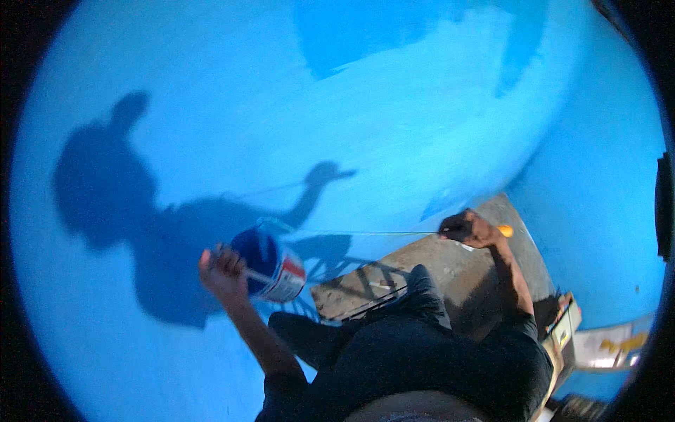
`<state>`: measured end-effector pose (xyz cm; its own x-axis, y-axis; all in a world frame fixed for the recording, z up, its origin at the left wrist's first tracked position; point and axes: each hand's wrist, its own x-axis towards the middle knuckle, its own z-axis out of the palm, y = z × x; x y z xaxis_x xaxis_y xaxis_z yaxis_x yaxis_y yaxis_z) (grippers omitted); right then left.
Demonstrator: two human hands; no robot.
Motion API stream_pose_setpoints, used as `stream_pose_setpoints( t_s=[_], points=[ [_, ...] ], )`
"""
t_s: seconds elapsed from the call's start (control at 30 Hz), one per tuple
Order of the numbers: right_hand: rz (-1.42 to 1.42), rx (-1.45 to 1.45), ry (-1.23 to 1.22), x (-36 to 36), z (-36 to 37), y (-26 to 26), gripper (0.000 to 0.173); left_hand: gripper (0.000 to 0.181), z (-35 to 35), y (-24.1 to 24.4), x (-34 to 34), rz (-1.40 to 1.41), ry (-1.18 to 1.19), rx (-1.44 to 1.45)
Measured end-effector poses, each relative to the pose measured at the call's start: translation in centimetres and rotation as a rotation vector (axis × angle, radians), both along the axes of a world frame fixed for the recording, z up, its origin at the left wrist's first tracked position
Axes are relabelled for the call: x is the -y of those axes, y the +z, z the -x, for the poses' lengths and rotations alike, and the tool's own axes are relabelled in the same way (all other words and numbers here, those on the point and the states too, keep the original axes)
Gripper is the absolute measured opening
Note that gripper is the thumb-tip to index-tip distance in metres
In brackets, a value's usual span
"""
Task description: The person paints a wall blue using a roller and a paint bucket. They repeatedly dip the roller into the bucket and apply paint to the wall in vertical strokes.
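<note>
My left hand (pixel 227 274) grips a small paint bucket (pixel 291 277) near its rim. The bucket is tilted, dark blue inside, with a red and white printed label on its outside. To the right, my right hand (pixel 477 229) is closed around a tool with an orange-yellow handle (pixel 505 231); its working end cannot be made out. A thin pale strand (pixel 369 232) runs taut from the bucket's rim area to my right hand. Whether it is cord or wire is unclear. Both hands are in front of a light blue wall (pixel 237 132).
Darker blue patches (pixel 358 31) mark the wall's upper part. A second blue wall (pixel 596 211) meets it at right. Below lies a concrete floor (pixel 453 264), crossed by a ladder-like shadow (pixel 364 279). A pale box-like object (pixel 564 327) stands at lower right.
</note>
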<state>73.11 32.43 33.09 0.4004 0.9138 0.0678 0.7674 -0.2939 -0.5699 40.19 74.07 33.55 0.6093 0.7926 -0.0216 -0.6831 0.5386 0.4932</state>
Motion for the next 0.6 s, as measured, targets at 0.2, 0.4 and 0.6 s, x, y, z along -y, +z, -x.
stream_pose_setpoints(
  t_s=[0.2,0.4,0.6],
  points=[
    [-0.181,0.418,-0.007,0.4,-0.2,-2.6,0.015,0.029,-0.8,0.2,0.6,-0.082,0.066,-0.126],
    [-0.245,0.595,-0.045,0.8,-1.0,-4.3,0.013,0.030,-0.2,1.0,0.7,-0.045,0.040,-0.075],
    [-0.319,0.871,-0.134,4.3,-4.7,-9.4,0.012,0.031,-0.6,1.7,0.8,-0.017,0.106,-0.134]
  ],
)
